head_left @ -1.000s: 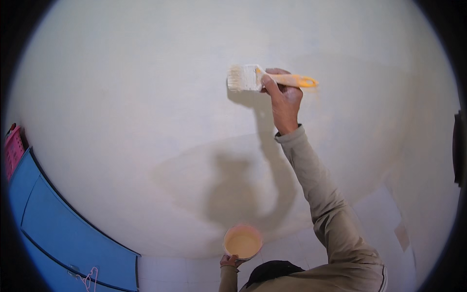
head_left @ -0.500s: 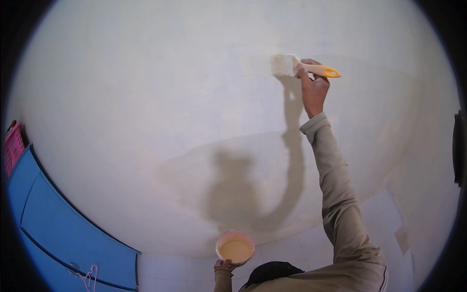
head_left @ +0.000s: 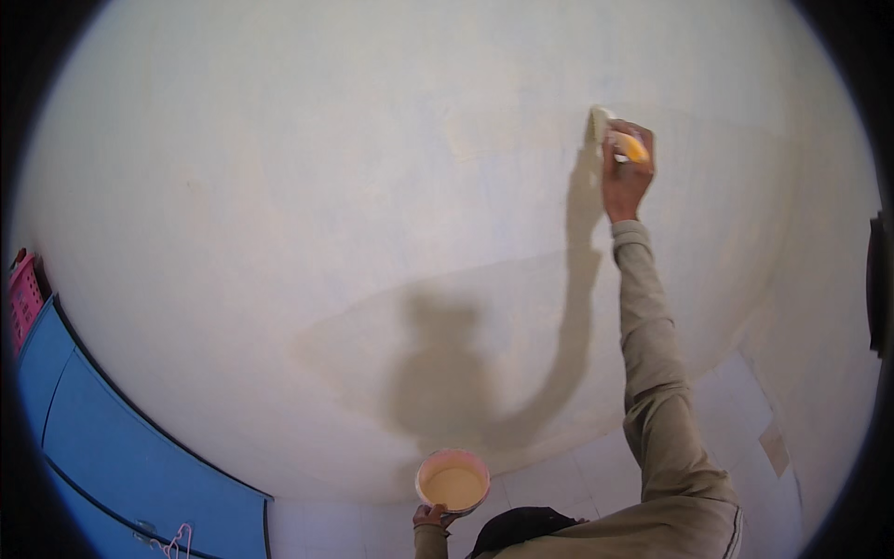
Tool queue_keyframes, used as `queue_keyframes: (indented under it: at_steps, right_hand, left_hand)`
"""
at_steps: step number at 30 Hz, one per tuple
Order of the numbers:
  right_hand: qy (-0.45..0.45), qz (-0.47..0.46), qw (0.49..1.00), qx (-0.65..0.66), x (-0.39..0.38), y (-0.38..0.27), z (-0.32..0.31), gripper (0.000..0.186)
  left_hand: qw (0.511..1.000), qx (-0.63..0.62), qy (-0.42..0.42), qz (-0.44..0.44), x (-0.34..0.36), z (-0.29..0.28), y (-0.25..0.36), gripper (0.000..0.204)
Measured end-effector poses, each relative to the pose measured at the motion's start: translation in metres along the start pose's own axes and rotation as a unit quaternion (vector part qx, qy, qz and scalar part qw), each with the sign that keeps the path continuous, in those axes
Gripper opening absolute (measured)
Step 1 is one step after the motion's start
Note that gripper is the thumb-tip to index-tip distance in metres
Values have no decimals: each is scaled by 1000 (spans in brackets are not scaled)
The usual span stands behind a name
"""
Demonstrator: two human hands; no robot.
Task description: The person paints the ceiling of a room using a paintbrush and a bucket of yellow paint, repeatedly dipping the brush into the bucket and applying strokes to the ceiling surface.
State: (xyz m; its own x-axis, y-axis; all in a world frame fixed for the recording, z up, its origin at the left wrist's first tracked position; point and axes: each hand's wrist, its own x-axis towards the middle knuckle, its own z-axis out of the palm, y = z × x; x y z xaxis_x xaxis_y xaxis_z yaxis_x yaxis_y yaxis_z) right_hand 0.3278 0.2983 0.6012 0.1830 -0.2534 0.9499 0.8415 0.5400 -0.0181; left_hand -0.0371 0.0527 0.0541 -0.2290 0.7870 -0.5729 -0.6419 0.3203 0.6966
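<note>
My right hand (head_left: 630, 177) is raised against the pale wall (head_left: 372, 186), fingers wrapped round a paintbrush (head_left: 632, 147) with a yellow-tipped handle. The handle's end points back toward me, and the pale bristles meet the wall just left of the hand. A faint wet-looking streak shows on the wall to the left of the brush. Low in the middle, my left hand (head_left: 432, 515) grips the rim of a round paint tub (head_left: 453, 456) with cream-coloured paint inside. The lower part of the tub is hidden.
A blue cabinet (head_left: 149, 419) stands at the lower left, with a pink basket (head_left: 25, 298) on top and a pink hanger (head_left: 180, 540) at its front. White floor tiles (head_left: 549, 484) run along the wall's foot. Something dark (head_left: 876, 284) is at the right edge.
My right hand has moved the brush to the right along the wall, and the brush has turned so its handle faces me. The left hand and tub have barely moved.
</note>
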Motion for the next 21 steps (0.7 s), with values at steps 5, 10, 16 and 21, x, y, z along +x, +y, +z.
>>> queue_keyframes:
  at_steps: [5, 10, 16, 21]
  right_hand:
    - [8, -4, 1000, 10, -46, -178, 119, 24]
    - [-48, -23, 996, 73, -101, -353, 222, 33]
    - [-110, -31, 974, 198, -145, -574, 331, 33]
    - [-61, 76, 938, 331, -147, -634, 380, 21]
  left_hand:
    - [980, 115, -65, 150, 36, -98, 44, 26]
    - [994, 70, -25, 81, 45, -174, 117, 39]
    - [995, 48, 10, 82, 87, -309, 229, 31]
    - [999, -29, 27, 37, 115, -426, 353, 37]
